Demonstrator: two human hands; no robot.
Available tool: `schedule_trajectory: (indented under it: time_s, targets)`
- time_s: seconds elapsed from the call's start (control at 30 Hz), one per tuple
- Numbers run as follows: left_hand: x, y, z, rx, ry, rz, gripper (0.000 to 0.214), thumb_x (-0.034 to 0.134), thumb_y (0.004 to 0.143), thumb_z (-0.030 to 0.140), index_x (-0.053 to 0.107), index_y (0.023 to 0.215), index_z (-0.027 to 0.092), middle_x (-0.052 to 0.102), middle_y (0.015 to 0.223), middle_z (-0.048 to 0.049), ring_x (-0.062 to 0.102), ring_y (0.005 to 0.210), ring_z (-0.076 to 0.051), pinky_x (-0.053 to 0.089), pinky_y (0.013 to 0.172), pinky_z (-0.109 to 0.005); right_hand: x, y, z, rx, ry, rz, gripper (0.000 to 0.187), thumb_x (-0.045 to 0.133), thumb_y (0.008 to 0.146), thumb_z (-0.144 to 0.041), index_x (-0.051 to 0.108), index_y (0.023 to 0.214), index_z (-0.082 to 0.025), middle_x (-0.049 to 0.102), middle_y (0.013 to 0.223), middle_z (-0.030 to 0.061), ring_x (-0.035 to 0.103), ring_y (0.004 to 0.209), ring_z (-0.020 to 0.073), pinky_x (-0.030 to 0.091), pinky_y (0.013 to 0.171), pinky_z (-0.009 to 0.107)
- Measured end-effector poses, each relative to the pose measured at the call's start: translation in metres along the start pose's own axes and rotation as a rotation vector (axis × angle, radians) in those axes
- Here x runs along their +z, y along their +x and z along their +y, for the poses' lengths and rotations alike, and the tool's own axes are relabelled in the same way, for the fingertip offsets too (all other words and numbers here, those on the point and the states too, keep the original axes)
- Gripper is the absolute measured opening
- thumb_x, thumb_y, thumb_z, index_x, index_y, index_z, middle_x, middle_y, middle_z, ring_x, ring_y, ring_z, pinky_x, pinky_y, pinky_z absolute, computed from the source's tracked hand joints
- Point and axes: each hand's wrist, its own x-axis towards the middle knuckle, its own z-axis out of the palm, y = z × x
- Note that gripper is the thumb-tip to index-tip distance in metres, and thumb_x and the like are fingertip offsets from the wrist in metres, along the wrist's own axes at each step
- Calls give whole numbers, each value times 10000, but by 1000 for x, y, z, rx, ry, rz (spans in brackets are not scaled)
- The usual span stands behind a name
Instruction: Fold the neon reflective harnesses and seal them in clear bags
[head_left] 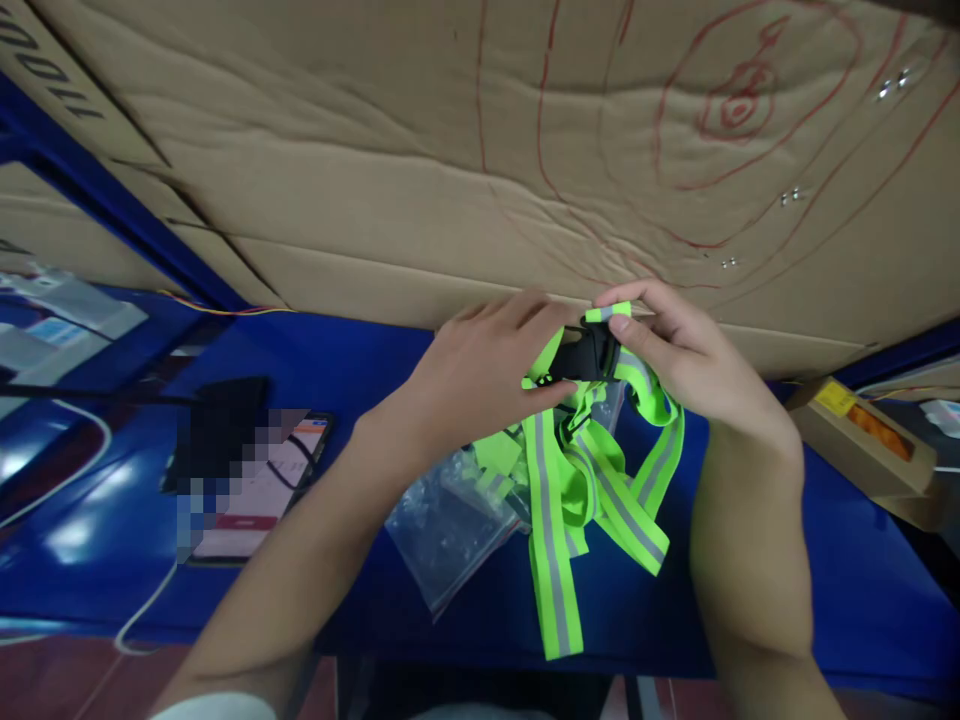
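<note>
My left hand (491,355) is closed around one side of a black plastic buckle (589,352). On the buckle's other side, my right hand (671,340) pinches a short end of neon-yellow webbing (609,312) between thumb and forefinger. Long reflective straps (551,540), neon yellow with a grey stripe, hang and loop below both hands onto the blue table. Under them lies a clear plastic bag (450,540), with more yellow material (499,465) lying over it. My left fingers hide part of the buckle.
A phone or tablet (255,500) with a lit screen and a black item (225,430) lie left on the blue table (637,620). A cardboard box with an orange window (862,440) stands right. A cardboard panel (360,130) with red drawn lines rises behind. White cables (142,610) run at left.
</note>
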Motion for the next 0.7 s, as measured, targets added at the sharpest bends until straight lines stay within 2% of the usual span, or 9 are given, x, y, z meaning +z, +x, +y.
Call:
schedule_trajectory:
  time_s: [0.1,0.2,0.4,0.5,0.6,0.67,0.7]
  targets:
    - [6,0,-3,27,56,15,482,679,945,407,534,1384,271,585,1405,-100,684,1101,-281,537,897,-363,0,2,7,-5,-17,54,313,606,994,-510,652,1181,-263,551,766,-14,469,609,125,355,540,250]
    - [9,2,-5,45,-29,5,488,697,925,480,556,1338,262,535,1453,-106,659,1168,-294,547,896,-365,1,1,4,-18,-36,94,292,609,996,-472,650,1182,-252,572,828,1,486,646,124,370,559,245]
    - [12,5,-11,24,-201,73,425,700,926,425,588,1293,242,539,1461,-102,585,1320,-287,505,1070,-402,4,-7,-13,5,-60,102,314,582,1012,-491,617,1220,-257,537,775,-10,460,587,109,344,518,229]
    - [14,5,-12,36,-215,118,395,710,920,451,623,1235,229,550,1464,-114,573,1342,-284,487,1094,-415,6,-6,-9,-18,-101,103,328,561,1022,-498,610,1235,-253,581,842,13,528,649,130,410,552,244]
    - [15,5,-13,48,-118,164,338,688,933,409,648,1208,216,594,1428,-118,595,1310,-310,478,1070,-449,7,-4,-3,-52,-162,87,346,487,1055,-485,578,1294,-252,641,964,42,631,803,173,529,681,292]
    - [16,5,-14,71,-80,179,308,673,934,397,669,1176,207,629,1386,-115,611,1281,-317,461,1065,-466,6,-5,-3,-101,-276,71,396,499,1052,-466,538,1375,-239,647,1171,86,658,1080,235,572,901,378]
    - [17,6,-14,84,-80,189,273,658,939,394,686,1134,203,647,1357,-108,620,1262,-314,451,1066,-471,6,-7,-3,-140,-353,68,466,554,1028,-471,510,1425,-231,594,1335,119,592,1274,281,530,1046,440]
